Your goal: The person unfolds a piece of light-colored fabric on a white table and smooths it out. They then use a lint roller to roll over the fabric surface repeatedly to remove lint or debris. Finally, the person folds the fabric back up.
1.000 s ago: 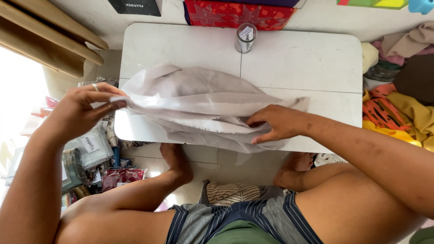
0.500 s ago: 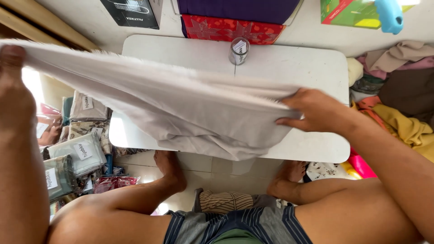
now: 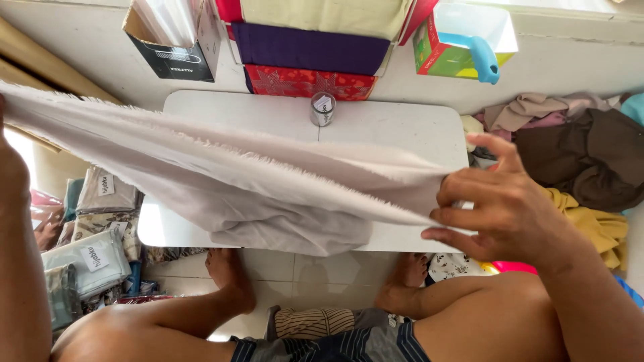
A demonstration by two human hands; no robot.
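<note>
A pale grey cloth [image 3: 221,167] with frayed edges is stretched wide above a small white table [image 3: 396,127]. My right hand [image 3: 500,201] pinches its right end near the table's right edge. My left hand [image 3: 8,161] is raised at the frame's far left and grips the cloth's other end; only part of that hand shows. The cloth's lower fold sags onto the table's front edge. A small metal cylinder [image 3: 323,109] stands upright at the back middle of the table.
Folded purple and red fabrics [image 3: 305,64] and a black cardboard box [image 3: 176,47] stand behind the table. A heap of brown, tan and yellow clothes [image 3: 577,161] lies to the right. Bagged fabrics [image 3: 87,255] are stacked on the floor at left. My bare feet rest under the table.
Both hands have pulled apart and lifted, so the bunched cloth is now stretched taut above the table. My right hand moved right; my left moved up and out to the frame edge.
</note>
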